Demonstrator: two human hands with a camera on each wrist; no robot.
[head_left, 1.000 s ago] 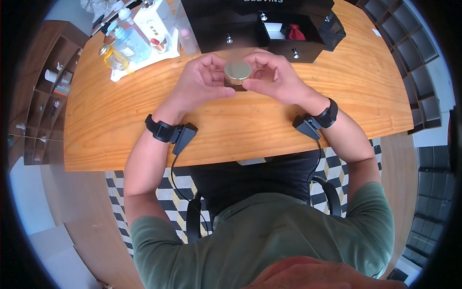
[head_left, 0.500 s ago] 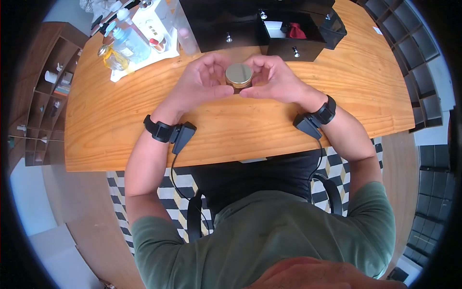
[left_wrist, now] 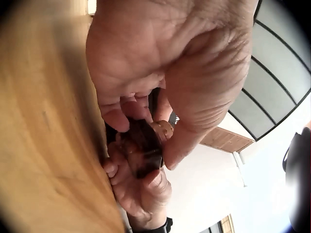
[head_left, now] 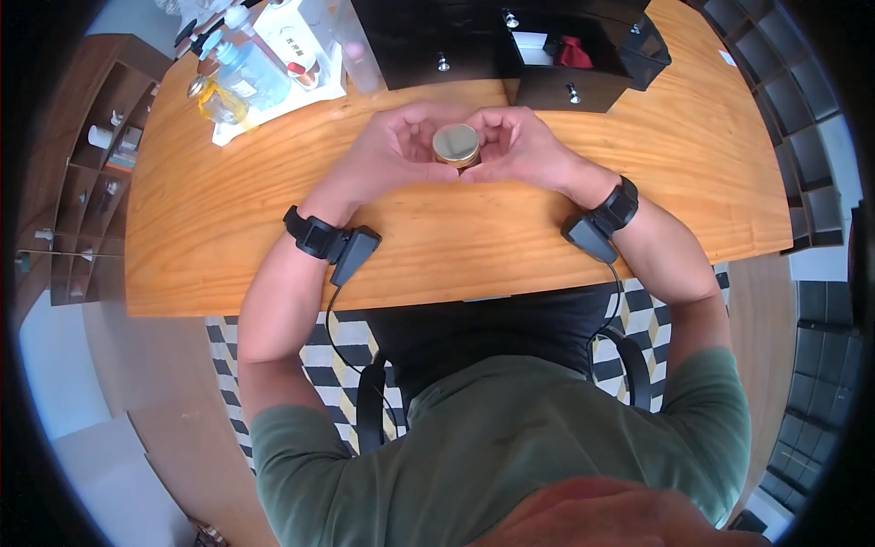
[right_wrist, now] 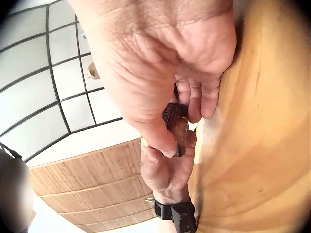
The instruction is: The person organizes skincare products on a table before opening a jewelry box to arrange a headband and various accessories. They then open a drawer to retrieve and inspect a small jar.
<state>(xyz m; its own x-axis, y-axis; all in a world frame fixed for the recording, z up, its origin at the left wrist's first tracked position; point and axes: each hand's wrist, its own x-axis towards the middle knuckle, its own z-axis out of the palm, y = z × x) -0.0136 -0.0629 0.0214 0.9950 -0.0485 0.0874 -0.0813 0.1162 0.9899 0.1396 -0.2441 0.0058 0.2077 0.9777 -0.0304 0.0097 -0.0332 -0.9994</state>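
Observation:
Between both hands stands a small bottle with a round, flat, gold cap [head_left: 456, 142]. Its dark brown, see-through body [left_wrist: 141, 148] shows best in the left wrist view. My left hand [head_left: 394, 150] grips one side, fingers curled behind it and thumb at its near side. From the other side my right hand [head_left: 529, 150] holds it the same way, with its thumb [right_wrist: 163, 141] against the body in the right wrist view. The two thumb tips nearly meet in front of the bottle and hide its lower part from the head view.
Behind the hands stands a black cabinet [head_left: 428, 36] with one drawer [head_left: 570, 91] pulled out, a red bow [head_left: 573, 53] inside. A white tray [head_left: 273, 111] at the back left carries several bottles, including a blue pump bottle [head_left: 252, 78]. The wooden table [head_left: 465, 246] continues toward the person.
The thumbs have come closer together in front of the bottle and now cover its dark lower part. The gold cap stays between the hands.

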